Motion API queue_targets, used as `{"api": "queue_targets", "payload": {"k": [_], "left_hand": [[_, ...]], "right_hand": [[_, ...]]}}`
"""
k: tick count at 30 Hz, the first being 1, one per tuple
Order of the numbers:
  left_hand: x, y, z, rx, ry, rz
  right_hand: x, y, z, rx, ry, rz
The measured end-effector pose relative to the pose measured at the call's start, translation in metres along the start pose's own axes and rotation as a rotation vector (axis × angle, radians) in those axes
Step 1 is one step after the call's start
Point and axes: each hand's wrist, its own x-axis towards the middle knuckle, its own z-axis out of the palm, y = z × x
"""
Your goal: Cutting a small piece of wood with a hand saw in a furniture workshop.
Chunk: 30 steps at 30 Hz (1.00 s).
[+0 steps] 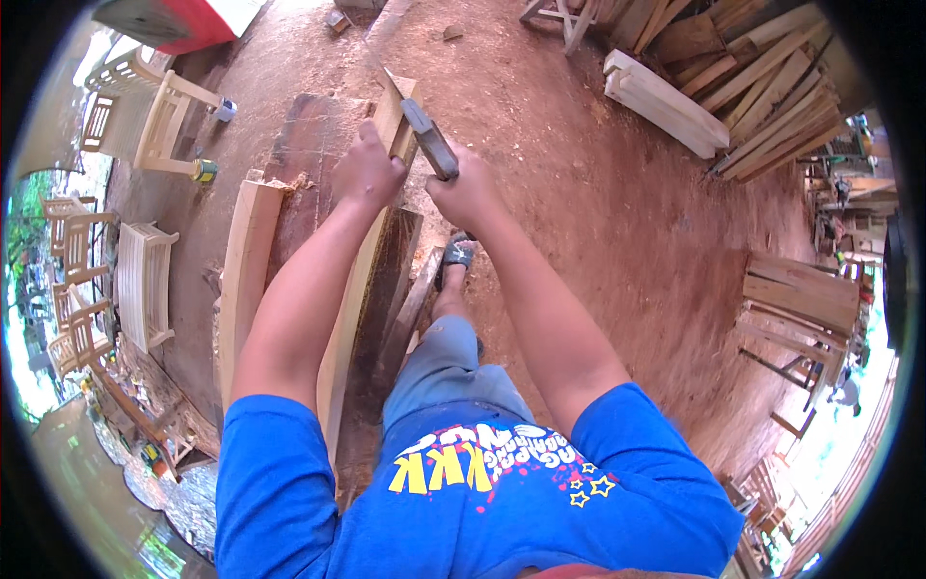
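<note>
My right hand (462,190) is closed on a grey, elongated tool (431,138); a thin metal piece, like a blade, extends from its far end. My left hand (367,169) is closed on a long pale timber (349,318) just left of the tool, its knuckles near the far end. The timber runs back under my left arm, beside a dark-edged board (374,338). Another thick pale beam (246,241) lies further left on a dark, worn plank surface (299,135) with some shavings. My sandalled foot (456,256) shows below and between my hands.
Wooden chairs (164,121) and a slatted bench (145,285) stand at left. At upper right are stacked boards (752,87) with pale beams (666,101) in front. More boards rest on a stand (801,294) at right. A red board (178,24) is at upper left, above the dirt floor (617,251).
</note>
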Motion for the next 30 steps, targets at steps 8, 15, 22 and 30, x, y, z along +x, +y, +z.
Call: {"api": "queue_targets", "payload": {"k": [8,15,22,30], "left_hand": [[0.005,0.004,0.011,-0.009,0.118,0.042],[0.014,0.012,0.011,0.03,0.106,0.035],[0.007,-0.005,0.008,0.063,0.068,0.013],[0.005,0.025,0.012,0.041,0.049,0.016]], "right_hand": [[-0.01,0.054,0.017,0.105,0.124,-0.293],[-0.092,0.022,-0.03,-0.053,0.088,-0.131],[-0.319,0.044,-0.073,0.034,0.082,0.163],[-0.037,0.038,-0.01,-0.004,0.088,-0.081]]}}
